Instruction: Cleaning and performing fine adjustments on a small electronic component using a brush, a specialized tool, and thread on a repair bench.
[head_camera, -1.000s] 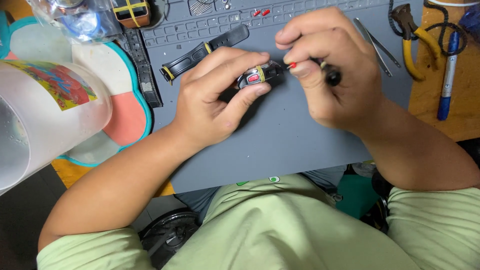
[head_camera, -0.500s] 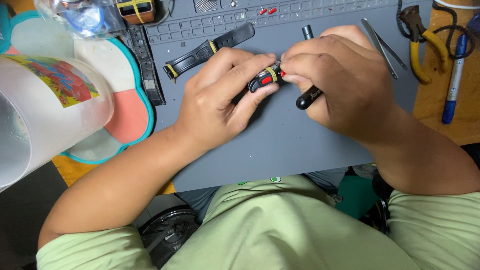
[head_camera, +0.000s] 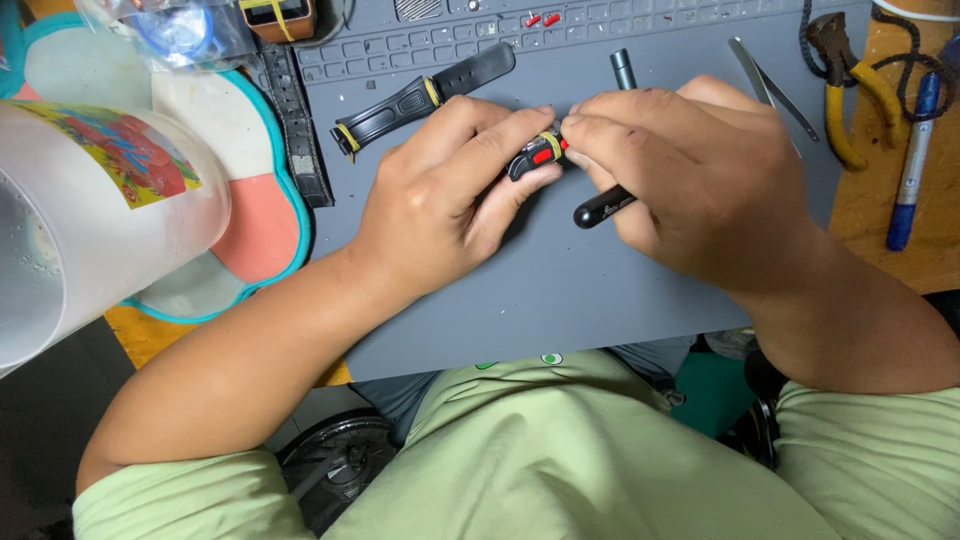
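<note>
Seen from above, two bare hands meet over a grey work mat (head_camera: 600, 290) that covers most of the desk. The left hand (head_camera: 440, 205) grasps a small black watch body (head_camera: 535, 157) with red and yellow accents, pinched between thumb and fingers just above the mat near its middle. The right hand (head_camera: 690, 175) closes around a slim black tool (head_camera: 603, 206) (its rounded end pokes out below the fingers), and its fingertips touch the watch body from the right. A loose black watch strap (head_camera: 420, 97) with yellow bands lies on the mat just beyond the left hand, and a second dark strap (head_camera: 295, 120) runs along the mat's left edge. A short dark cylinder (head_camera: 624, 68) and metal tweezers (head_camera: 768, 85) rest on the mat beyond the right hand. At far right, on bare wood, lie yellow-handled pliers (head_camera: 850, 100) and a blue pen (head_camera: 910, 160). At left, a translucent plastic jug (head_camera: 90, 220) with a colourful label stands over a flower-shaped mat (head_camera: 250, 220) edged in teal. Both sleeves are pale green.
</note>
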